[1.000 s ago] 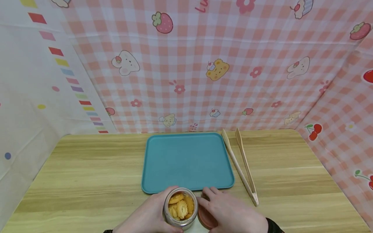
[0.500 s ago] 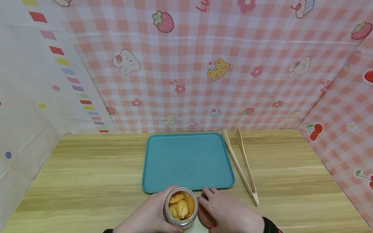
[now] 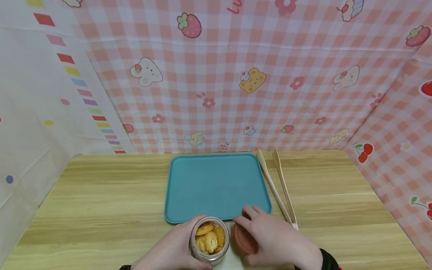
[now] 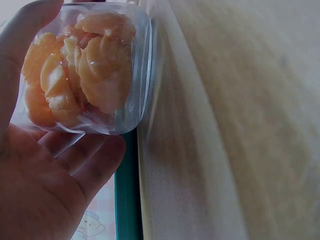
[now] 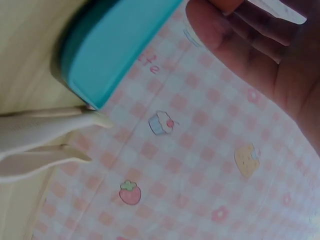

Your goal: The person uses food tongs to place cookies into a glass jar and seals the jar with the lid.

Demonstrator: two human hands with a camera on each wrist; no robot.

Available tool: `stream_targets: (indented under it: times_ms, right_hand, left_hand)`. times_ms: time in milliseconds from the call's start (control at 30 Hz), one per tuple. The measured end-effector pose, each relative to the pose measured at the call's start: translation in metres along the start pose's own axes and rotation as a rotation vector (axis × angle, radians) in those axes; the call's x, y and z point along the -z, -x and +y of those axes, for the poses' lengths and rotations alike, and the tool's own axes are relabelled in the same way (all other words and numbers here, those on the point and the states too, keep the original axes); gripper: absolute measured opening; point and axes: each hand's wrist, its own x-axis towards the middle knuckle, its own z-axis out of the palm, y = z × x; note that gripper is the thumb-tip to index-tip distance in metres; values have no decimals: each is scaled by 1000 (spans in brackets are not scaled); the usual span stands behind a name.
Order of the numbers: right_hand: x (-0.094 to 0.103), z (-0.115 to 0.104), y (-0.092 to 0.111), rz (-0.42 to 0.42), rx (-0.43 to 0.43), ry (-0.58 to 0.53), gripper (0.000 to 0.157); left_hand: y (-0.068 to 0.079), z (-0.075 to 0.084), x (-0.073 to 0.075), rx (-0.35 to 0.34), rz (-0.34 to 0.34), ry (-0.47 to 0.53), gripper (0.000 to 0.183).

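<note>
At the table's near edge my left hand [image 3: 179,245] holds a clear jar [image 3: 225,252], thumb on the near side and fingers on the far side. Through its uncovered mouth show several golden cookies [image 3: 211,241]; the left wrist view has these cookies [image 4: 102,70] behind the clear wall, the jar's base close to the wood. Just right of the jar, my right hand [image 3: 273,236] grips a round reddish-brown lid [image 3: 243,240], apart from the rim. Only a small edge of the lid [image 5: 227,4] enters the right wrist view, by the fingers.
A blue-green tray [image 3: 217,187] lies flat beyond both hands. Right of it rests a pair of wooden tongs [image 3: 275,187], tips pointing to the back, the near end partly behind my right hand. Gingham cloth [image 3: 229,93] hangs behind the wooden table [image 3: 111,195].
My right hand has moved right and slightly up with the lid, widening the gap to the jar. The left hand and the jar have stayed in place.
</note>
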Motion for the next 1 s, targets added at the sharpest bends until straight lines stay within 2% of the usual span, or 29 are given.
stream_targets:
  times_ms: [200, 333, 733, 900, 1000]
  right_hand:
    - [16, -5, 6, 168, -11, 24, 69]
    - [25, -15, 6, 258, 11, 39, 70]
    - [35, -44, -14, 368, 151, 23, 77]
    - [32, -50, -19, 401, 180, -27, 69]
    - [28, -52, -23, 410, 202, -20, 64]
  left_hand:
    - [1, 0, 0, 0, 1, 0, 87]
    - [0, 0, -1, -3, 2, 6, 87]
    - [1, 0, 1, -13, -12, 8, 90]
    - [-1, -2, 0, -52, 1, -2, 94]
    - [-1, -4, 0, -76, 7, 12, 93]
